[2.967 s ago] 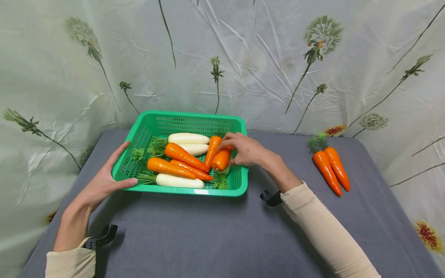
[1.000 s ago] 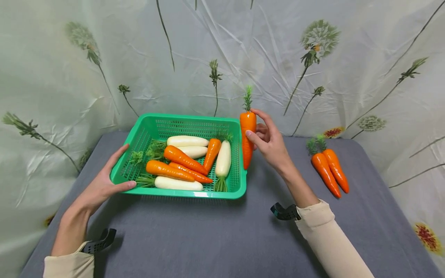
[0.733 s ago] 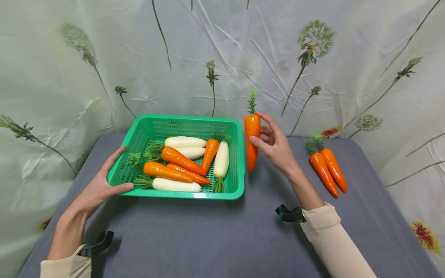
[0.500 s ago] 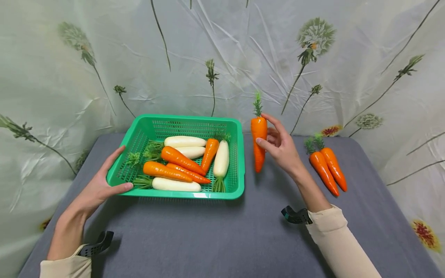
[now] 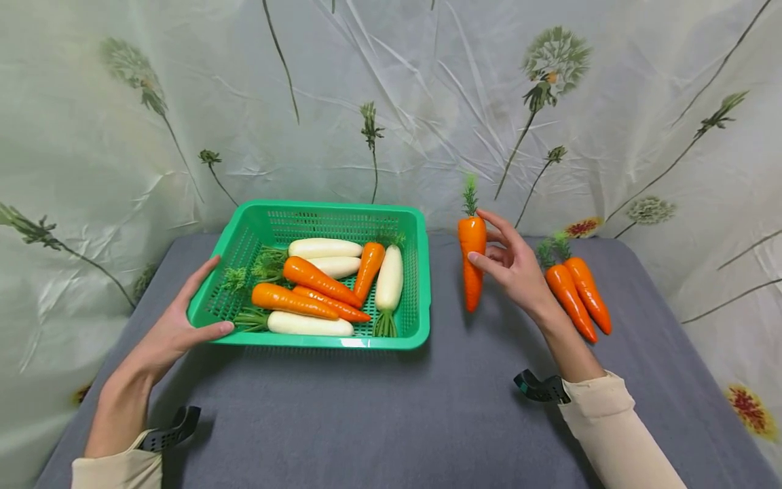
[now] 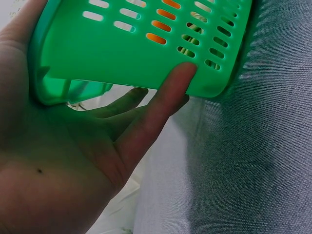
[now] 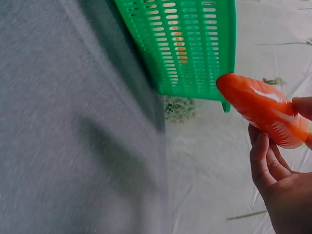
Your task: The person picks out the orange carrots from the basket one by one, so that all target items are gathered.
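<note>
My right hand [image 5: 516,268] pinches an orange carrot [image 5: 472,251] with green leaves, upright with its tip down, just above the table right of the basket. In the right wrist view, the carrot [image 7: 261,107] lies between thumb and fingers. My left hand [image 5: 177,326] grips the left front corner of a green plastic basket [image 5: 426,292], thumb at the front rim and fingers along the left side. In the left wrist view, a digit presses on the perforated basket wall [image 6: 117,53]. Inside the basket lie several orange carrots [image 5: 293,301] and several white radishes [image 5: 389,278].
Two more carrots [image 5: 571,299] lie side by side on the grey cloth-covered table [image 5: 342,414], to the right of my right hand. Behind the table hangs a pale curtain [image 5: 427,102] printed with dandelions.
My right hand has lifted a carrot out of the basket's right end, carried it over the rim and moved it rightward and lower. The left hand keeps its hold on the basket.
</note>
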`<state>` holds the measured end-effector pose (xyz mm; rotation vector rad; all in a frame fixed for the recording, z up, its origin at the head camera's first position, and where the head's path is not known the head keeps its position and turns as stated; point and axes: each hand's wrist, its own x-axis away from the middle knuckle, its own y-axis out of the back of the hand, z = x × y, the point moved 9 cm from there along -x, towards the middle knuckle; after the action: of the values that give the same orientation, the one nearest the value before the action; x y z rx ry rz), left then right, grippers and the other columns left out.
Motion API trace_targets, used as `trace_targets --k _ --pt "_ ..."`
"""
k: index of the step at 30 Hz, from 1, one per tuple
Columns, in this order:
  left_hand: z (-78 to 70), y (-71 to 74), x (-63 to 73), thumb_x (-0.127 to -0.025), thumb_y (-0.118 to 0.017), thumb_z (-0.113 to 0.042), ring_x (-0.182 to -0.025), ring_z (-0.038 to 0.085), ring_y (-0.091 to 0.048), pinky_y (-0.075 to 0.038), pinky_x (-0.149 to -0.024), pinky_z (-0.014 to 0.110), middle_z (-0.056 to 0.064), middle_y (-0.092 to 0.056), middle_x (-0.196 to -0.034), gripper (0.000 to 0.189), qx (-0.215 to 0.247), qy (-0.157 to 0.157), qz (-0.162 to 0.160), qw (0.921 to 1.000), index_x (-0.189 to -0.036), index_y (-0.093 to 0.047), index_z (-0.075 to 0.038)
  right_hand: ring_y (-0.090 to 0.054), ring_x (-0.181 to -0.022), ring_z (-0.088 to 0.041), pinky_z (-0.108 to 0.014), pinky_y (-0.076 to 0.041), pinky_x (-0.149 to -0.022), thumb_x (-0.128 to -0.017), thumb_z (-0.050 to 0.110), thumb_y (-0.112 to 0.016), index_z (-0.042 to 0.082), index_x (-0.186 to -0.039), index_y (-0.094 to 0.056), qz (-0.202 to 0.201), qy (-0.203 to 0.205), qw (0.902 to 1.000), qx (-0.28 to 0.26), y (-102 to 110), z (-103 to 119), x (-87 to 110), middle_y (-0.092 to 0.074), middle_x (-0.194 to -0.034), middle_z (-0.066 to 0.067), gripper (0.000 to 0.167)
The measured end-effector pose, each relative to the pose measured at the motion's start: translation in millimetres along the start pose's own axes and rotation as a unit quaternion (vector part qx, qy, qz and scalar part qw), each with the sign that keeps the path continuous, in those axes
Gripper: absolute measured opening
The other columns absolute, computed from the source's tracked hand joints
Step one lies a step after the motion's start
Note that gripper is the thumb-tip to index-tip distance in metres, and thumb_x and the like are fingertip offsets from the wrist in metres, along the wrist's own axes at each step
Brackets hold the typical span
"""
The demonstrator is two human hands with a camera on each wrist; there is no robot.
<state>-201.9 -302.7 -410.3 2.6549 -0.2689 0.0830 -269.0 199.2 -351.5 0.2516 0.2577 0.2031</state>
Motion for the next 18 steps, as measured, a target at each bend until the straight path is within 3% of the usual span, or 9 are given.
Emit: trace_targets --k 9,18 --pt "0.9 0.3 0.5 -0.095 -0.072 -0.010 -0.118 -0.005 -0.046 -0.040 -0.088 0.009 0.013 -0.020 -0.163 0.105 0.002 0.001 -0.002 1.0000 -0.166 -0.005 -0.046 -0.068 -0.081 -0.006 -0.021 -0.055 -0.071 -0.100 0.003 -0.066 0.020 -0.159 -0.043 -0.005 -0.003 1.0000 0.002 17.1 -10.7 9.9 -0.055 -0.133 -0.008 0.066" --pt "1.0 0.8 0.3 -0.094 -0.073 -0.012 -0.126 -0.002 -0.037 -0.036 -0.089 0.009 0.008 -0.006 -0.175 0.105 -0.002 0.008 -0.001 1.0000 -0.165 -0.004 -0.048 -0.066 -0.084 -0.008 -0.020 -0.054 -0.070 -0.099 0.003 -0.067 0.017 -0.159 -0.044 -0.027 -0.003 0.9988 0.040 33.7 -23.8 26.1 -0.065 -0.120 0.005 0.066"
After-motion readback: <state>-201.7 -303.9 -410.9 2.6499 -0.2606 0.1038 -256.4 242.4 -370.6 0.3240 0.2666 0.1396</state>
